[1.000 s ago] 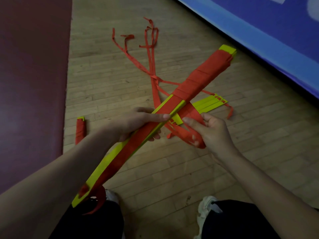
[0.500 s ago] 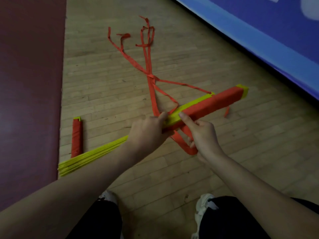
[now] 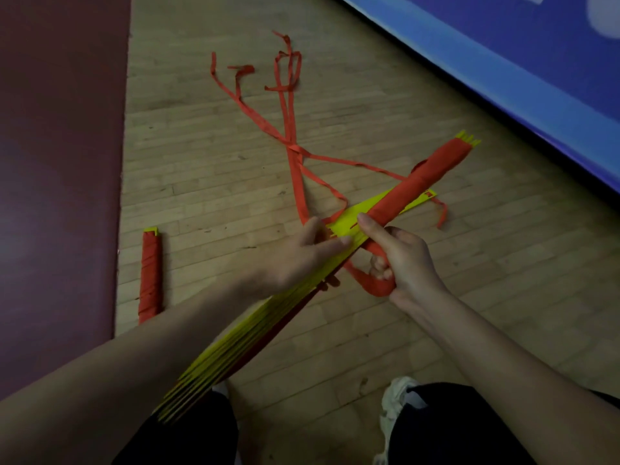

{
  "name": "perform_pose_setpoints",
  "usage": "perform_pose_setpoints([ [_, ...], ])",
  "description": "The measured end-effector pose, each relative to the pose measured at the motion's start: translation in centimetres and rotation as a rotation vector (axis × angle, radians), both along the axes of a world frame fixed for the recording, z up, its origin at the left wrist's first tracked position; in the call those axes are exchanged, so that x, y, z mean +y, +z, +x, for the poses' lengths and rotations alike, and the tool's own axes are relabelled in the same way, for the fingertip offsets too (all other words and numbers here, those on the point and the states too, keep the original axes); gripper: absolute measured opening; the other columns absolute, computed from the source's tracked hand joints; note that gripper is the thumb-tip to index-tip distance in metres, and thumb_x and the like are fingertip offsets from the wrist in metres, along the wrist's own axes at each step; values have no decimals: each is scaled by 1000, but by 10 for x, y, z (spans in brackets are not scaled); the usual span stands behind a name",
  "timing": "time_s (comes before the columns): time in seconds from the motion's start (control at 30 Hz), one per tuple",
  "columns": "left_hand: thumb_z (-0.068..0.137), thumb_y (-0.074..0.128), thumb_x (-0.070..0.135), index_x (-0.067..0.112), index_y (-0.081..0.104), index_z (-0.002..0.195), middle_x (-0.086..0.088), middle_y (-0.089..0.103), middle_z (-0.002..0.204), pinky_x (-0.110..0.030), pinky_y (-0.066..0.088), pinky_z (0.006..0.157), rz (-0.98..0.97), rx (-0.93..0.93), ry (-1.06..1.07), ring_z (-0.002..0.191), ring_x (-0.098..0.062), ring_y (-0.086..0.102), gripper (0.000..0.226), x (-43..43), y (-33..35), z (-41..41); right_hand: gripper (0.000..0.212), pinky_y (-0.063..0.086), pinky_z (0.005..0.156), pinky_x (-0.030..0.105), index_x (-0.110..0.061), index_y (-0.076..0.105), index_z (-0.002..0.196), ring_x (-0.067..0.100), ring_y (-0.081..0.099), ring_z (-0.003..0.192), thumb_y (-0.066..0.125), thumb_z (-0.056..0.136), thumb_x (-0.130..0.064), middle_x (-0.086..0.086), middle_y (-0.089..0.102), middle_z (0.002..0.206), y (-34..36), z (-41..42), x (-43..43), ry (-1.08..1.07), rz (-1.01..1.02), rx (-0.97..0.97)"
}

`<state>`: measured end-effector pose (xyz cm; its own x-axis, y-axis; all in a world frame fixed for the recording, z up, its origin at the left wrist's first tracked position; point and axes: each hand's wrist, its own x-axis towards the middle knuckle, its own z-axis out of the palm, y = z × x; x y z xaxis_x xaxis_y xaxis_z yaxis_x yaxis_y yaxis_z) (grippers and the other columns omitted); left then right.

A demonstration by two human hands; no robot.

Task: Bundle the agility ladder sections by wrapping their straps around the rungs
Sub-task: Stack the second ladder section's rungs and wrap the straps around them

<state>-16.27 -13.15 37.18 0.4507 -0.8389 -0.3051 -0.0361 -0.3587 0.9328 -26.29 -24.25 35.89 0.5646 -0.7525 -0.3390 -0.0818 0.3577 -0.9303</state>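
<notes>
Above the wooden floor [image 3: 369, 330], the stack of yellow rungs [image 3: 241, 347] is held in the air. Its long axis runs from the person's left leg at lower left up toward the blue wall pad [image 3: 503, 62] at upper right. Its far end is wound in red strap [image 3: 432, 171], with yellow tips pointing at the pad. The left hand [image 3: 298, 260] grasps the stack about mid-length, thumb on top. The right hand [image 3: 409, 263] clenches a loop of the red strap just below the stack, its thumb pressed on the wrapped part. More loose straps [image 3: 292, 129] trail over the floor beyond. A finished bundle [image 3: 150, 273] lies at the floor's left edge, beside the maroon mat [image 3: 60, 162].
</notes>
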Motion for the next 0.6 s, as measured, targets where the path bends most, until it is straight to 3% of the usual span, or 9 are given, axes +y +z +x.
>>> perform_pose_setpoints([
  [0.13,94,54,32,7,57,101,-17,65,88,-36,54,68,-11,277,28,74,-28,65,26,1,9,17,26,22,31,15,-9,53,74,3,26,27,68,83,-29,-6,31,37,10,-1,-5,21,36,-167],
  [0.23,88,53,47,4,63,110,-16,69,101,-32,55,68,93,377,-154,76,-25,66,49,10,15,27,29,21,30,14,-12,48,68,2,25,25,66,82,-30,-7,30,36,21,-2,-10,39,83,-297],
  [0.33,89,51,48,4,61,106,-12,71,91,-30,56,59,74,585,-246,64,-22,68,49,14,19,24,32,28,29,11,-13,44,65,3,24,23,55,92,-26,-7,28,34,29,-3,-9,48,127,-368],
  [0.43,87,43,41,6,60,105,-10,70,85,-26,53,49,15,654,-246,53,-18,63,42,17,19,18,32,28,30,12,-11,47,66,2,25,24,54,93,-27,-7,29,34,28,-4,-7,75,50,-350],
  [0.6,88,50,34,10,56,97,-2,64,76,-20,43,42,-27,667,-240,45,-11,49,26,20,15,25,29,34,33,15,-7,53,71,6,37,29,59,87,-30,-3,44,39,30,-6,-16,154,-199,-135],
])
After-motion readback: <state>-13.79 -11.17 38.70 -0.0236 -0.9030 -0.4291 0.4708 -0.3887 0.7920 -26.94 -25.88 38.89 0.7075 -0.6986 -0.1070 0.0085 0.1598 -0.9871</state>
